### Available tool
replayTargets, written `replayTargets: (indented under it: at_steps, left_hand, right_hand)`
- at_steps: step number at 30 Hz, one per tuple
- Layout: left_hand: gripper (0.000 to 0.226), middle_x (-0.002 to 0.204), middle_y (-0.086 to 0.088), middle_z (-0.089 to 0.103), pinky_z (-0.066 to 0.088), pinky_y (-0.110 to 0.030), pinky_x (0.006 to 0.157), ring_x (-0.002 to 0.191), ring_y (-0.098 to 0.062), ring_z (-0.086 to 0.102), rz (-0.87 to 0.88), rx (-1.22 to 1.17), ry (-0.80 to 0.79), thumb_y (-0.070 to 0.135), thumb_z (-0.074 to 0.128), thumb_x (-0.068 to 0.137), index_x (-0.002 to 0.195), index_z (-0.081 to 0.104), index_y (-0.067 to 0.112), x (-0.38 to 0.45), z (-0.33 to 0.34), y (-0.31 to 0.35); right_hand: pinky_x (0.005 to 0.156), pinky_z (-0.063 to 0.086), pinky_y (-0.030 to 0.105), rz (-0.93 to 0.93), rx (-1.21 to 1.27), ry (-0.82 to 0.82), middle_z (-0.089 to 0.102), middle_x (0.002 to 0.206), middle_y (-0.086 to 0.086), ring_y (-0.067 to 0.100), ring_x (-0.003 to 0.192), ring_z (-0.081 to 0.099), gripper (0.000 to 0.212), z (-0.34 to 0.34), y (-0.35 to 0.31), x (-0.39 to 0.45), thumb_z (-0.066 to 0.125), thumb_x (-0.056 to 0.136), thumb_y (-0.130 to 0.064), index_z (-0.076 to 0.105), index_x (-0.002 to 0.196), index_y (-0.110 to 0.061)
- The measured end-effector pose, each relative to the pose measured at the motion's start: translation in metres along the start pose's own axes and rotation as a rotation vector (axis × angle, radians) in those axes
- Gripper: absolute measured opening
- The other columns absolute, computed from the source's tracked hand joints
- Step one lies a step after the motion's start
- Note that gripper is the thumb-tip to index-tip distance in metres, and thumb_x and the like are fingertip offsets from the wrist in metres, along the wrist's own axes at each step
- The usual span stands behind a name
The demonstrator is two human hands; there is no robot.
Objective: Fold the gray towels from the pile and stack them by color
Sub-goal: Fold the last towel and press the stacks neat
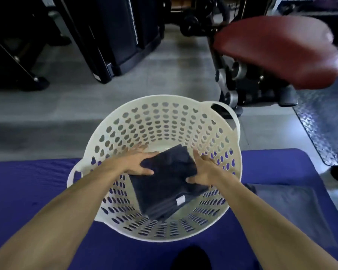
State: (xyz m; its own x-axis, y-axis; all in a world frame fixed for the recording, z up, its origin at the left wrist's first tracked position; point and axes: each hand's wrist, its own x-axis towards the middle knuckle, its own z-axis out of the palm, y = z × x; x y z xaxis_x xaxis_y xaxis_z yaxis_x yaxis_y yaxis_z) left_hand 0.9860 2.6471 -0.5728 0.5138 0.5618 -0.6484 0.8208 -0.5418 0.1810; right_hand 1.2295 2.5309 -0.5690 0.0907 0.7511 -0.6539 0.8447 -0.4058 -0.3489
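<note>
A gym floor [164,78] of pale gray tiles fills the background, with black machine frames [109,36] standing along the far side and a padded dark red seat [277,51] on a black base at the upper right. A patterned metal plate [324,121] lies on the floor at the right edge. Nearer, a purple mat [27,191] spreads across the whole lower part of the view.

On the mat stands a round white laundry basket [164,117], its walls pierced with heart-shaped and oval holes and a handle loop at each side. Just right of the basket, a gray towel [285,207] lies flat on the mat.

Inside the basket is a stack of folded dark gray towels [164,188], tilted, with a small white label showing on its near lower part. Both bare forearms reach into the basket from below.

The left hand [133,162] lies on the stack's upper left corner; its fingers [146,155] are straight and spread, the thumb resting on top of the cloth and the fingertips pointing toward the far wall. The right hand [203,170] sits at the stack's right edge, thumb lying on top of the cloth, the fingers extended along the side; whether they curl under the towels cannot be told.

A dark shape [191,258] shows at the bottom edge.
</note>
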Motion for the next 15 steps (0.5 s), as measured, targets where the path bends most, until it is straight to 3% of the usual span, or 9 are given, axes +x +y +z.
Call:
replayTargets:
  at_steps: [2,4,7,9,12,15]
  left_hand:
    - [0.073,0.165,0.0,0.01,0.012,-0.045,0.12,0.151,-0.025,0.011,-0.084,-0.038,0.049,0.054,0.056,0.094,0.154,0.016,0.046,0.005,0.008,-0.001]
    - [0.058,0.157,-0.001,0.036,0.028,-0.038,0.117,0.142,-0.021,0.035,-0.111,-0.176,0.105,0.046,0.059,0.094,0.148,0.038,0.04,0.004,0.012,0.002]
    - [0.032,0.125,0.004,0.067,0.047,-0.029,0.099,0.106,-0.009,0.062,-0.042,-0.442,0.231,0.033,0.066,0.093,0.125,0.067,0.03,-0.012,0.008,0.03]
    - [0.023,0.109,0.009,0.071,0.051,-0.024,0.091,0.093,-0.003,0.065,0.05,-0.601,0.329,0.029,0.066,0.093,0.116,0.071,0.032,-0.032,-0.001,0.064]
    - [0.023,0.105,0.016,0.069,0.046,-0.008,0.083,0.094,0.003,0.063,0.177,-0.691,0.413,0.031,0.066,0.093,0.115,0.069,0.036,-0.054,-0.014,0.126]
    - [0.028,0.107,0.017,0.068,0.046,-0.014,0.089,0.097,0.003,0.061,0.322,-0.567,0.504,0.031,0.065,0.093,0.121,0.067,0.033,-0.055,-0.018,0.201]
  right_hand:
    - [0.117,0.027,0.041,-0.037,0.041,0.031,0.021,0.16,0.011,0.032,0.146,0.023,0.099,-0.01,0.001,-0.004,0.07,0.088,-0.037,0.002,0.157,-0.019]
    - [0.111,0.035,0.035,-0.1,0.103,0.099,0.04,0.151,0.009,0.027,0.137,0.04,0.077,-0.024,0.005,-0.018,0.067,0.091,-0.033,0.026,0.154,-0.017]
    - [0.101,0.045,0.027,-0.223,0.228,0.294,0.061,0.129,-0.002,0.011,0.117,0.057,0.052,-0.041,0.022,-0.056,0.067,0.09,-0.031,0.052,0.139,-0.02]
    - [0.087,0.05,0.016,-0.297,0.356,0.46,0.069,0.108,-0.008,0.002,0.096,0.063,0.035,-0.049,0.043,-0.088,0.072,0.087,-0.024,0.065,0.122,-0.021]
    - [0.076,0.05,0.01,-0.32,0.486,0.633,0.072,0.086,-0.014,0.004,0.082,0.067,0.02,-0.053,0.087,-0.139,0.076,0.083,-0.02,0.071,0.102,-0.026]
    - [0.074,0.05,0.012,-0.223,0.545,0.721,0.072,0.08,-0.016,0.007,0.078,0.069,0.019,-0.041,0.149,-0.178,0.075,0.083,-0.017,0.069,0.094,-0.031]
